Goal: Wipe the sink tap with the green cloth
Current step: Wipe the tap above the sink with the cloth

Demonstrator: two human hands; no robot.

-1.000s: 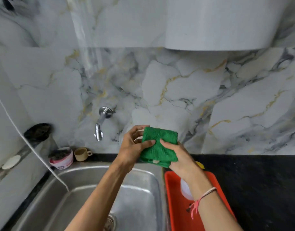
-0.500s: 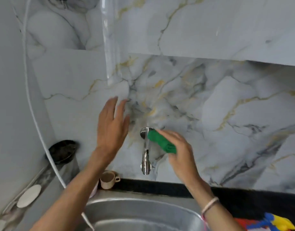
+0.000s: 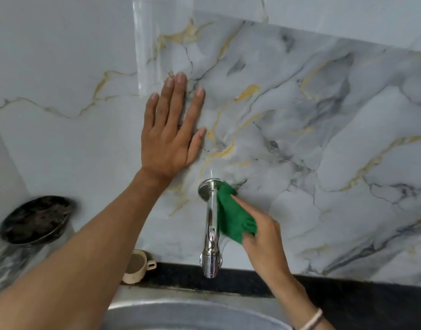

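Observation:
A chrome sink tap (image 3: pixel 211 225) juts from the marble wall and points down over the sink. The green cloth (image 3: pixel 233 214) is bunched against the tap's right side, near its wall flange. My right hand (image 3: pixel 264 236) grips the cloth from the right and presses it on the pipe. My left hand (image 3: pixel 172 129) lies flat on the marble wall above and left of the tap, fingers spread, holding nothing.
A small beige cup (image 3: pixel 137 265) stands on the black counter edge left of the tap. A dark round dish (image 3: pixel 35 217) sits on a ledge at the far left. The steel sink rim (image 3: pixel 192 313) curves along the bottom.
The view has closed in on the tap. My left hand left the cloth and went flat on the wall. My right hand carried the cloth to the tap and slid it down the pipe.

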